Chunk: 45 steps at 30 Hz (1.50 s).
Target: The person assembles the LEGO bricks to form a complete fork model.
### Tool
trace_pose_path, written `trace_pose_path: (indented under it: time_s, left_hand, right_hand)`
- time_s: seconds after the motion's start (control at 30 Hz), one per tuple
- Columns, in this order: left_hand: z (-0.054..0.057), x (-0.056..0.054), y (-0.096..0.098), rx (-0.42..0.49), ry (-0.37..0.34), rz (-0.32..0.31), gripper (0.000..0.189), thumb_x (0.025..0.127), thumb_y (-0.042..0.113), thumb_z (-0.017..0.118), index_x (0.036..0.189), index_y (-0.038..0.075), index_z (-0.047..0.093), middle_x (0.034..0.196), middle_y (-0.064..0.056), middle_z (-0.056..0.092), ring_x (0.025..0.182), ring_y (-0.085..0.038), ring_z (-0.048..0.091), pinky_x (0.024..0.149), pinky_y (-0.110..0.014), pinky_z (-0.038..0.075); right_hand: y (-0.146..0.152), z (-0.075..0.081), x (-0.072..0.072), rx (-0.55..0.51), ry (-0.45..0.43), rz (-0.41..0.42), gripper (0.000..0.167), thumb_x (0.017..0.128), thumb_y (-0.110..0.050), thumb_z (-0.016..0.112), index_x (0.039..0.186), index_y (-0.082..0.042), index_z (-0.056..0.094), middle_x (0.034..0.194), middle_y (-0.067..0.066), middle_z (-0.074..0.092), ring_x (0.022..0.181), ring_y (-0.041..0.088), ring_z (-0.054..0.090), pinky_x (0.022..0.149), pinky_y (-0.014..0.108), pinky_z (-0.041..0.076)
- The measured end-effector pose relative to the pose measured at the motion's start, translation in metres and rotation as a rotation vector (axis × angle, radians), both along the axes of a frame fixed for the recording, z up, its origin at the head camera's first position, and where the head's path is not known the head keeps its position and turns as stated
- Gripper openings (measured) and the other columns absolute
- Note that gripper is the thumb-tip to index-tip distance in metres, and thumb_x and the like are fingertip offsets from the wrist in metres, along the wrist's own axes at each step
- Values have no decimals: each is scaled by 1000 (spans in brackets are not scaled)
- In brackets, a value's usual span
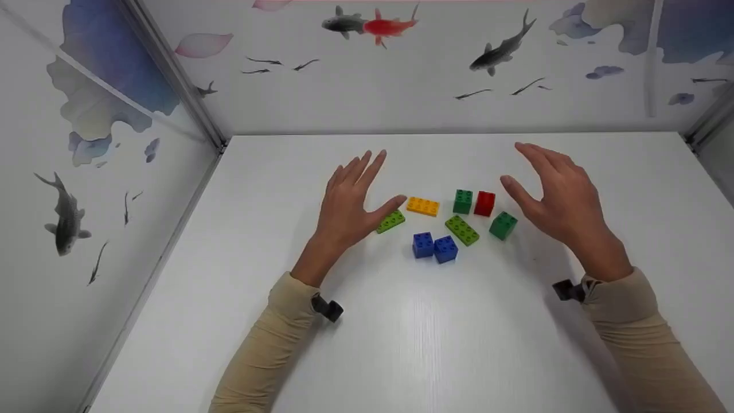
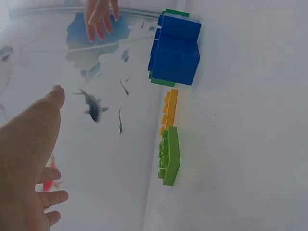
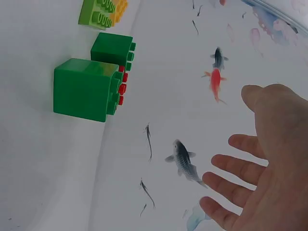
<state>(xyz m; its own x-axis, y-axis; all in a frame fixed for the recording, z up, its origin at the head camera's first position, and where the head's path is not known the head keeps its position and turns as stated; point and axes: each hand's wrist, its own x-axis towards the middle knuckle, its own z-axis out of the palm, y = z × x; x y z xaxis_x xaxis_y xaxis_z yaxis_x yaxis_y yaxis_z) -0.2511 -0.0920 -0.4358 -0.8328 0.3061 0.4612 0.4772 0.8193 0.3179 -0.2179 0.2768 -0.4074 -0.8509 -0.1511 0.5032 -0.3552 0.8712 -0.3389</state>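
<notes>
My left hand [image 1: 348,207], fingers spread, hovers by a flat lime-green brick [image 1: 391,222] and partly covers it in the head view. The right hand [image 1: 565,198] is held above the table with nothing in it, to the right of a green brick [image 1: 503,225]. Between the hands lie a flat yellow-orange brick [image 1: 423,206], a second green brick [image 1: 463,201], a red brick [image 1: 484,203] and another flat lime-green brick [image 1: 462,230]. Nearest the person, two blue bricks [image 1: 423,245] sit side by side. Neither hand touches a brick.
The white table [image 1: 401,344] meets a back wall panel [image 1: 401,92] painted with fish. A similar panel [image 1: 114,229] stands along the left side. Each wrist carries a small black camera, such as the left one [image 1: 328,308].
</notes>
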Motion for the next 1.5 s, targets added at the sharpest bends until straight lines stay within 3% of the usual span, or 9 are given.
trace_pose_path:
  time_s: [0.17,0.43,0.67,0.8,1.03,1.2,1.5]
  left_hand:
    - [-2,5,7,33,-14,-118,85,98,71,65,167,25,44,167,-4,53,155,-26,50,132,-52,35]
    - [-10,13,17,39,-114,-263,84,97,75,64,164,27,49,161,2,58,150,-21,54,127,-49,43]
    - [-16,15,19,15,-199,-355,80,98,72,66,165,32,46,154,0,64,144,-19,58,120,-43,51]
    - [-18,16,19,-14,-258,-422,79,98,67,70,164,27,49,153,-1,65,141,-18,60,117,-40,54]
    - [-21,14,21,-34,-369,-559,67,98,50,79,154,18,60,142,-5,72,131,-20,65,116,-40,54]
    - [-22,12,22,-59,-408,-572,59,97,42,82,145,12,67,136,-3,75,124,-18,68,113,-37,54]
    - [-26,11,22,-85,-405,-617,48,99,31,83,141,13,70,132,-1,77,112,-16,74,102,-31,60]
  right_hand:
    - [-9,-1,5,-13,-61,79,62,103,-32,75,160,-24,53,155,16,61,143,39,57,109,68,53]
    - [-28,-11,8,39,-241,195,65,103,-28,76,162,-28,50,155,13,61,143,38,57,108,64,56]
    - [-37,-18,7,10,-326,386,58,101,-18,79,155,-17,58,133,11,75,114,32,74,98,56,63]
    - [-42,-22,6,6,-355,460,56,99,-14,80,152,-15,61,126,8,79,108,25,78,93,51,66]
    - [-49,-27,6,20,-448,488,42,97,-15,83,137,-13,73,125,6,80,104,20,78,92,47,66]
    - [-52,-30,7,27,-504,503,38,96,-22,84,132,-12,77,126,2,80,104,20,77,92,45,67]
    - [-54,-36,7,52,-572,504,51,94,-22,87,141,-10,71,135,5,76,111,24,77,99,47,65]
